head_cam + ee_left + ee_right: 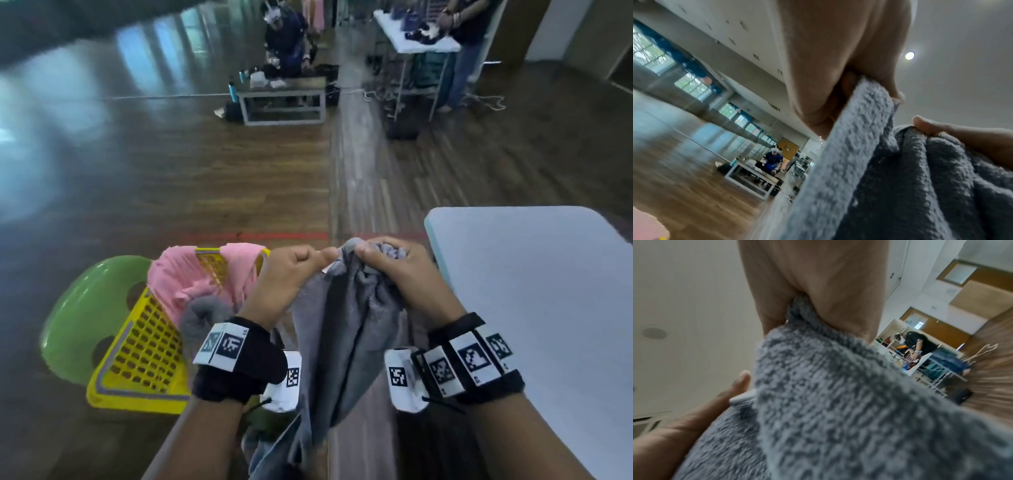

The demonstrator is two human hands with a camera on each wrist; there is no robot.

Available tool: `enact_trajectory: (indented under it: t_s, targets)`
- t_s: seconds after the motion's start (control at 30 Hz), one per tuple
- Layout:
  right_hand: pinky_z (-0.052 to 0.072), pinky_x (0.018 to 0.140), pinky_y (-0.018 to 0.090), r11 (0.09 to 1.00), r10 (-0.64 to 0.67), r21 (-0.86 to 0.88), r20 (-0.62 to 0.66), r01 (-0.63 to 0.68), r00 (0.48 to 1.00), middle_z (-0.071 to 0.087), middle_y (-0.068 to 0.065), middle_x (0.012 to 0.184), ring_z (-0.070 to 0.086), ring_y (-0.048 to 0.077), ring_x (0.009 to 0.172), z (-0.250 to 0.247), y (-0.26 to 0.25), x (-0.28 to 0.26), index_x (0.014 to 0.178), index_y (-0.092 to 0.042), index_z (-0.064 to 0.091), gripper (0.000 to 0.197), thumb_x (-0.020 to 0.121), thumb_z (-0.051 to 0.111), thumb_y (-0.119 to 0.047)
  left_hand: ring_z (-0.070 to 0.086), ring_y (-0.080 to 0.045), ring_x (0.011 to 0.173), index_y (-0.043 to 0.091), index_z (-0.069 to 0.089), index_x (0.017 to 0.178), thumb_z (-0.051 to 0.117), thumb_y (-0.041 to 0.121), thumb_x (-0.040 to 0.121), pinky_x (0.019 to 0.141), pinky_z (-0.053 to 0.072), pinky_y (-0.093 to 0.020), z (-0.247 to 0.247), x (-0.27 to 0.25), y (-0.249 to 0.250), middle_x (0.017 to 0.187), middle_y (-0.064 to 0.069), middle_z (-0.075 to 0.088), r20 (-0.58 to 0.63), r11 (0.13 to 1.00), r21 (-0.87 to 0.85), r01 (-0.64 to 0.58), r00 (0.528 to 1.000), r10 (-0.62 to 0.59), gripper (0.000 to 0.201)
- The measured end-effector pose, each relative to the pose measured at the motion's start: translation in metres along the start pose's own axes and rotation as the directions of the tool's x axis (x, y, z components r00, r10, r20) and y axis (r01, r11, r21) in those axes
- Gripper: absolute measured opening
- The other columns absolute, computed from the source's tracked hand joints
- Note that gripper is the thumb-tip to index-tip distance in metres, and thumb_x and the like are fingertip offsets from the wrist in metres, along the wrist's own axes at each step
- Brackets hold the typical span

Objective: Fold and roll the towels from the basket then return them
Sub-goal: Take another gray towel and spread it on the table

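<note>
Grey terry-cloth towel [342,329]: thick looped pile, bunched and creased at the top, hanging in long vertical folds down the lower centre of the head view, in the air between the forearms. Its lower end runs out of frame.

Left hand [291,270]: fingers curled, pinching the towel's upper edge. Right hand [394,270]: clenched round a gathered wad of the same towel. The two hands sit close together at centre frame, thumbs nearly meeting.

Yellow perforated plastic basket [144,356]: lower left of the head view, tilted, resting on a green plastic stool [78,308]. A pink towel [185,277] drapes over its far rim; a rolled grey towel [205,315] lies at the basket's near corner (how far inside, cannot tell).

White desk [534,308]: right side of the frame, just beside the right hand.

Left wrist view only: the towel edge [855,146] passes between thumb and fingers, the lighter face of the cloth against a darker shaded fold, with the right thumb pressing on that fold at right.

Right wrist view only: the pile [838,402] fills the lower frame, blurred; a small white tag [742,396] shows at the towel's edge by the left fingertip.
</note>
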State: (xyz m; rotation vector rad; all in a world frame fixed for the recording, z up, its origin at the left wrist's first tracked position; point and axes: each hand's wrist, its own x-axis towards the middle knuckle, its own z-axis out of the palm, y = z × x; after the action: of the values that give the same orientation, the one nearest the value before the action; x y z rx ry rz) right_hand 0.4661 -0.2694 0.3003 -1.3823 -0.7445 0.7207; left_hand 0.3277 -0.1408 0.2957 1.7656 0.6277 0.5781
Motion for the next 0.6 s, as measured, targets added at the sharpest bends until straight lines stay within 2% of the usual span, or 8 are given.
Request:
enact_trajectory:
  t_s: [0.03,0.1,0.17,0.23,0.3,0.43,0.53,0.6]
  targets:
    - [0.053,0.079,0.036,1.0,0.006,-0.01,-0.028,-0.007,1.0,0.071,0.01,0.085,0.064,0.016,0.08,-0.016,0.005,0.012,0.09,-0.001,0.071,0.019,0.088,0.069,-0.019,0.029,-0.015,0.063,0.01,0.048,0.059,0.072,0.041,0.081,0.056,0.022,-0.032,0.011,0.019,-0.005,0.064,-0.003,0.034,0.095,0.999,0.014,0.041,0.995,-0.043,0.045]
    - [0.053,0.079,0.037,0.998,0.016,-0.054,-0.076,-0.021,0.997,0.071,0.01,0.084,0.064,0.015,0.079,-0.045,0.013,0.042,0.089,-0.001,0.07,0.021,0.089,0.069,-0.021,0.038,-0.013,0.067,-0.003,0.059,0.069,0.077,0.039,0.076,0.059,0.028,-0.031,0.031,0.058,-0.014,0.069,-0.002,0.046,0.299,0.992,0.016,0.125,0.946,-0.124,0.046]
    - [0.052,0.076,0.032,0.996,0.018,-0.084,-0.11,-0.028,0.994,0.07,0.005,0.081,0.063,0.012,0.076,-0.07,0.017,0.078,0.083,-0.005,0.07,0.019,0.088,0.07,-0.023,0.04,-0.014,0.071,-0.015,0.057,0.078,0.077,0.031,0.079,0.06,0.03,-0.03,0.046,0.102,-0.02,0.075,-0.004,0.05,0.407,0.988,0.023,0.152,0.901,-0.148,0.05]
    - [0.053,0.075,0.031,0.995,0.007,-0.101,-0.134,-0.02,0.991,0.071,0.005,0.079,0.064,0.012,0.075,-0.091,0.016,0.122,0.083,-0.004,0.07,0.019,0.088,0.07,-0.022,0.043,-0.013,0.069,-0.015,0.057,0.077,0.074,0.027,0.083,0.06,0.033,-0.03,0.056,0.157,-0.022,0.074,-0.005,0.053,0.379,0.993,0.03,0.118,0.918,-0.121,0.045]
    - [0.052,0.076,0.035,0.995,0.007,-0.096,-0.164,-0.023,0.986,0.07,0.009,0.079,0.064,0.015,0.075,-0.112,0.009,0.171,0.085,0.001,0.068,0.024,0.088,0.07,-0.023,0.047,-0.014,0.07,-0.009,0.061,0.077,0.071,0.029,0.084,0.063,0.036,-0.031,0.064,0.217,-0.017,0.074,-0.005,0.056,0.299,0.998,-0.001,0.07,0.952,-0.066,0.04]
    - [0.051,0.078,0.041,0.999,-0.024,-0.028,-0.195,0.018,0.981,0.07,0.019,0.086,0.064,0.024,0.078,-0.156,-0.02,0.285,0.088,0.004,0.067,0.035,0.084,0.074,-0.03,0.038,-0.012,0.064,0.01,0.056,0.067,0.067,0.018,0.088,0.056,0.029,-0.028,0.083,0.348,0.017,0.068,-0.004,0.045,0.182,0.998,-0.051,-0.036,0.982,0.045,0.025]
    - [0.05,0.077,0.042,0.997,-0.073,0.003,-0.238,0.076,0.969,0.068,0.02,0.087,0.062,0.025,0.079,-0.187,-0.053,0.376,0.091,0.011,0.064,0.052,0.077,0.077,-0.037,0.037,-0.01,0.06,0.01,0.053,0.067,0.067,0.016,0.088,0.052,0.029,-0.025,0.101,0.454,0.051,0.067,-0.003,0.044,0.102,0.994,-0.024,-0.105,0.989,0.107,0.026]
    - [0.054,0.081,0.045,0.995,-0.096,0.015,-0.252,0.104,0.963,0.071,0.023,0.095,0.065,0.029,0.082,-0.212,-0.077,0.441,0.097,0.011,0.066,0.051,0.078,0.077,-0.036,0.045,-0.01,0.058,0.005,0.059,0.068,0.071,0.019,0.084,0.054,0.037,-0.024,0.113,0.528,0.074,0.066,-0.003,0.054,0.071,0.992,-0.032,-0.12,0.99,0.122,0.024]
